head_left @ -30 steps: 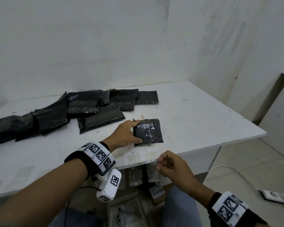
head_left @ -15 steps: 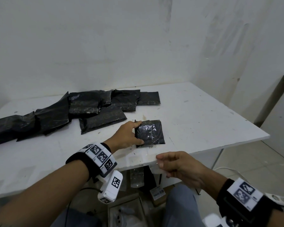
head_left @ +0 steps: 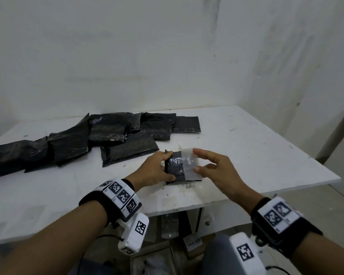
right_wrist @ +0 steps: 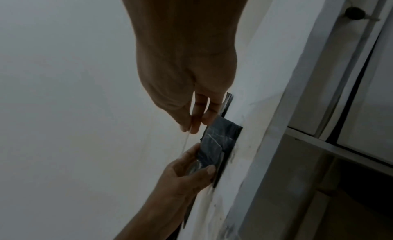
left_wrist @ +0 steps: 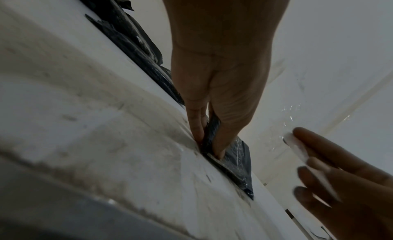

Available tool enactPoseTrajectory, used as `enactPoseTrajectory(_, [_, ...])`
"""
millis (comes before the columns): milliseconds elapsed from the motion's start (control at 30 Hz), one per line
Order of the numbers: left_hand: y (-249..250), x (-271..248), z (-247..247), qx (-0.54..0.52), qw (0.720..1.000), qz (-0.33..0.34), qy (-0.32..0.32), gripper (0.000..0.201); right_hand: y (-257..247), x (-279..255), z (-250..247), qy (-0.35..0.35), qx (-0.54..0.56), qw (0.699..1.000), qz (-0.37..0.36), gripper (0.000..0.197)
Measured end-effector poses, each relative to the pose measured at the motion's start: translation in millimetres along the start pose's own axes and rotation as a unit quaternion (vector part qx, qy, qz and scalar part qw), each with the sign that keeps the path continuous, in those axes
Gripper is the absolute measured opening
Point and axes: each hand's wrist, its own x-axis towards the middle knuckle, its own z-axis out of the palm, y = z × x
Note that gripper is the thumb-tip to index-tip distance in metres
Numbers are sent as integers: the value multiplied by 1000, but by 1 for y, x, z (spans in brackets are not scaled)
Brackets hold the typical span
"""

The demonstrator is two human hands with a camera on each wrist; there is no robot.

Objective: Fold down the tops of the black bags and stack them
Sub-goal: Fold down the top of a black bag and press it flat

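Black folded bag (head_left: pixel 175 167) near table (head_left: pixel 246 155) edge: we're gripping it w/ L hand (head_left: pixel 155 169); R hand (head_left: pixel 213 167) is pinching clear tape strip (head_left: pixel 190 164) over it.

Glossy black on the folded bag (head_left: pixel 176 168), streaked with pale glints. Clear, faintly milky on the tape strip (head_left: pixel 190 165). Black, flecked grey-white, on the loose bags (head_left: pixel 107 133) far left. Scuffed white on the table (head_left: pixel 246 147); dull white on the wall (head_left: pixel 127 56). Black wristbands (head_left: pixel 115 197) bearing white panels with black square-code patterns.
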Motion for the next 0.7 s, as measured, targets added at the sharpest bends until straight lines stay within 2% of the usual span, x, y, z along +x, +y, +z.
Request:
enactPoseTrajectory(200, [0,-2,1,-7,1000,0,3,94,22,21,21,19,-42,999,-12,59])
enactPoseTrajectory(700, [1,-5,1,-6,1000,2,5,95,37,30,22,17,-82,996,-25,64])
